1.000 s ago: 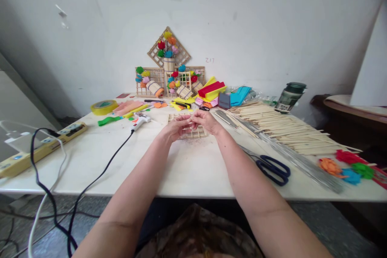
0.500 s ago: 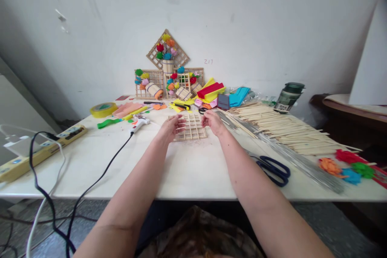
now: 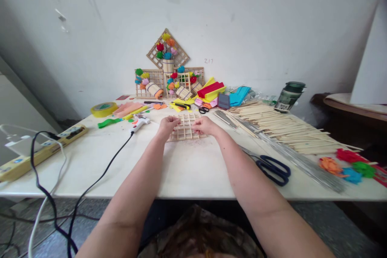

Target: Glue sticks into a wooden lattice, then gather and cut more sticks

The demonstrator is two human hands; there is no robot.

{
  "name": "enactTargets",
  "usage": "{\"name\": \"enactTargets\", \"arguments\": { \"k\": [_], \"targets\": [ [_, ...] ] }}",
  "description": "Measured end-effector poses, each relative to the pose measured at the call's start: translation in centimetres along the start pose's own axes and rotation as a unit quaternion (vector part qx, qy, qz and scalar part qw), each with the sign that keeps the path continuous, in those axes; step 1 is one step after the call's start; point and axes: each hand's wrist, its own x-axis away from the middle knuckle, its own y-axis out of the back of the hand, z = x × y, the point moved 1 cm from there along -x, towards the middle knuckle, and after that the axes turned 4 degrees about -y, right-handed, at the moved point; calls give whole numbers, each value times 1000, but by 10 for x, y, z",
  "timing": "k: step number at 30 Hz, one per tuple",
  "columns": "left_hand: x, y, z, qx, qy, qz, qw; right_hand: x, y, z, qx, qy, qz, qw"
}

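A small wooden stick lattice (image 3: 186, 135) lies flat on the white table in front of me. My left hand (image 3: 168, 126) is over its left side, thumb and fingers closed in a pinch. Over the right half, my right hand (image 3: 205, 125) is pinched in the same way, its fingertips pointing in toward the left hand. Whether the fingers grip the lattice bars or a thin stick on top is too small to tell. To the left rests a white glue gun (image 3: 141, 124) with a black cord.
Flowered lattices (image 3: 149, 82) lean on the wall behind. Wooden sticks (image 3: 281, 127), grey wires (image 3: 302, 169) and large scissors (image 3: 273, 169) lie right. Small scissors (image 3: 203, 110), a yellow cutter (image 3: 181, 106), a tape roll (image 3: 104, 109) and a power strip (image 3: 69, 133) are around.
My hands have come down onto the lattice, and their spread fingers have closed into pinches. The right hand has moved left and lower, uncovering the small scissors; the left has shifted slightly left.
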Motion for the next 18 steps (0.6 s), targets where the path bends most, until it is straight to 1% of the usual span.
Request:
{"name": "enactTargets", "arguments": {
  "k": [2, 3, 5, 8, 10, 14, 16, 18],
  "targets": [
    [-4, 2, 3, -75, -19, -17, 997, -6, -6, -7, 135, 10, -61, 989],
    [-5, 3, 4, -109, -24, -19, 994, -8, -9, -8, 194, 22, -74, 978],
    [-7, 5, 5, -167, -31, -15, 985, -8, -14, -4, 282, 43, -77, 955],
    [-7, 5, 5, -235, -30, -10, 972, -3, -23, 9, 377, 50, -49, 923],
    [-7, 4, 4, -253, -32, -17, 967, 0, -27, 16, 426, 48, -36, 903],
    [-9, 2, 6, -245, -24, -36, 969, 1, -35, 23, 492, 49, -32, 869],
    [-10, 2, 8, -258, -15, -37, 965, -1, -38, 23, 505, 57, -31, 860],
    [-10, 1, 10, -291, -12, -29, 956, -2, -38, 21, 499, 56, -28, 864]
  ]
}}
